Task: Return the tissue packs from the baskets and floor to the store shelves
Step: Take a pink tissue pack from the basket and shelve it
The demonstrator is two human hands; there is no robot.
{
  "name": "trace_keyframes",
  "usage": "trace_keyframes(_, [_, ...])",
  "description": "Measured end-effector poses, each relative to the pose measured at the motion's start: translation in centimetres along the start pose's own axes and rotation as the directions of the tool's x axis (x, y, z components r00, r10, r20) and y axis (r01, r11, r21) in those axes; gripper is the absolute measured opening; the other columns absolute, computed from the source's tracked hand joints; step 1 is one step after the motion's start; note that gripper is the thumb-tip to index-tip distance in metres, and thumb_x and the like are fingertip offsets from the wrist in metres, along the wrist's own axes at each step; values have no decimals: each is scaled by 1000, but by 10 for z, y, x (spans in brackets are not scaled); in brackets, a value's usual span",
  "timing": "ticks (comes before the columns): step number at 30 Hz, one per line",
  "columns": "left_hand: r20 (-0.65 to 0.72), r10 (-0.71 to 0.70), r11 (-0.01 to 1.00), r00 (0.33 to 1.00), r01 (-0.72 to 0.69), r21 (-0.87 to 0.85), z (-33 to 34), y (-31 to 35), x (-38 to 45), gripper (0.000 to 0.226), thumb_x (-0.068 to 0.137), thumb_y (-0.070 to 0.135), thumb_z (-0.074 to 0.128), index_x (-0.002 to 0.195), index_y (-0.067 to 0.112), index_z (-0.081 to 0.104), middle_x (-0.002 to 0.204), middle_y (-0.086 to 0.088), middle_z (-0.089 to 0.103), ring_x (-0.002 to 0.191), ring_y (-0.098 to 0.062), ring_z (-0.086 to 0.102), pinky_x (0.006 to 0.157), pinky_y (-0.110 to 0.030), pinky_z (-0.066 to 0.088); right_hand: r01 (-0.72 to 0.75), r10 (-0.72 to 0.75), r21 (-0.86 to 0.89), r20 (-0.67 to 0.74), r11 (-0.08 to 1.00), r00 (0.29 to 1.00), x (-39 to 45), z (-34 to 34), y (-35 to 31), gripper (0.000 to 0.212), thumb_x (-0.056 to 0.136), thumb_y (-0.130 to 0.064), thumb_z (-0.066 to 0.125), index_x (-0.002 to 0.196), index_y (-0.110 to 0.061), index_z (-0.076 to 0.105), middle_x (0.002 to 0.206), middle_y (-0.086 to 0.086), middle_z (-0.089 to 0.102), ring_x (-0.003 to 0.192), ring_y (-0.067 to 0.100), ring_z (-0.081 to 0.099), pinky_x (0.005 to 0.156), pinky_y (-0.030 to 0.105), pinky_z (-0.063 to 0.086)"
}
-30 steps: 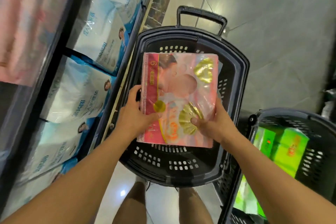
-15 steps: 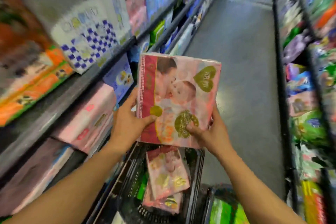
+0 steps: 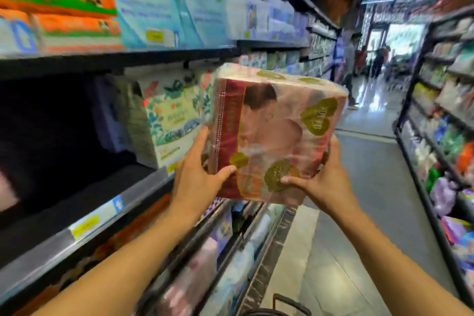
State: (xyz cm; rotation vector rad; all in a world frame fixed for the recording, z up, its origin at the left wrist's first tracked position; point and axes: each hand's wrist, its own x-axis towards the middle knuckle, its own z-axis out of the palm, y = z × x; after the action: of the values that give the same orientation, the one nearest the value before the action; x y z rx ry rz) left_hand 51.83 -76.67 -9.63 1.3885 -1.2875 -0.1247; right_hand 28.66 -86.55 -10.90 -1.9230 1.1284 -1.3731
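Note:
A pink and red tissue pack [image 3: 274, 126] with gold heart marks is held up at chest height in front of the left shelving. My left hand [image 3: 197, 177] grips its lower left edge, thumb on the front. My right hand [image 3: 323, 182] grips its lower right corner, thumb on a gold mark. The pack hangs just right of a dark gap on the middle shelf [image 3: 84, 215], beside floral green-white packs [image 3: 169, 115]. Only a black basket handle [image 3: 287, 303] shows at the bottom edge.
Orange packs [image 3: 64, 7] and pale blue packs [image 3: 166, 2] fill the upper left shelf. More packs line the lower left shelves. A second shelf rack [image 3: 441, 136] runs along the right. The grey tiled aisle [image 3: 372, 200] leads to a bright doorway with people far off.
Both hands lifted the pink pack from over the basket up to the middle shelf level. The view swung up from the baskets and floor to the shelves and aisle.

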Motion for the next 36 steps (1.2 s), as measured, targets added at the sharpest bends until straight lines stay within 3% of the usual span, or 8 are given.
trace_keyframes(9, [-143,130,989,981,-119,83,-164,33,-3,99,69,-1,78,139,48,28,132,14,61,108,-14,68,88,-47,57,304,-309,62,106,951,945,6,67,-124,113,63,-13,89,145,-25,12,108,-3,63,89,16,65,68,25,49])
trace_keyframes(15, [-232,74,955,970,-2,296,-256,14,-46,111,79,20,81,134,70,-2,129,21,48,94,22,55,83,-15,51,350,-395,206,250,914,884,-12,141,-173,93,69,10,80,134,-18,21,116,-20,56,99,-8,62,81,25,55])
trace_keyframes(18, [-225,53,901,973,51,431,-289,4,-71,101,77,47,78,141,57,1,145,-1,49,123,-22,57,101,-41,48,371,-418,204,279,906,865,-28,183,-178,93,71,2,83,138,-3,20,117,-43,42,94,-10,53,86,28,47])
trace_keyframes(23, [-176,-57,703,983,165,692,-316,-18,-94,80,86,44,60,140,-7,31,129,-29,58,116,-36,52,90,-38,51,386,-400,123,417,914,816,-39,234,-175,87,77,-5,79,140,3,20,109,6,54,101,30,63,82,41,52])
trace_keyframes(26, [-167,-92,753,982,179,633,-327,-51,-97,95,83,48,67,147,5,13,128,-27,60,106,-43,62,85,-45,56,423,-439,142,453,895,776,-35,260,-178,81,77,-3,78,139,-1,25,105,-2,53,99,28,64,80,38,53])
trace_keyframes(31, [-327,-320,481,889,450,753,-326,-68,-94,122,84,67,54,140,10,-37,110,-31,64,102,-43,62,78,-38,50,440,-480,215,553,872,681,-18,298,-183,82,75,-3,80,131,-16,21,105,-10,56,98,21,63,83,35,55])
trace_keyframes(33, [-354,-312,554,882,471,687,-330,-71,-84,110,80,65,63,148,26,-13,111,-26,63,104,-43,60,81,-39,50,389,-464,259,579,884,670,-6,311,-182,96,71,-7,85,139,-14,17,110,-16,52,98,9,58,78,14,49])
trace_keyframes(36, [-390,-330,617,859,509,600,-327,-79,-61,97,77,62,71,146,24,14,120,-19,60,110,-39,59,89,-47,51,292,-422,307,588,906,690,11,331,-170,99,65,-12,90,142,-17,28,114,-7,59,101,12,58,79,17,45])
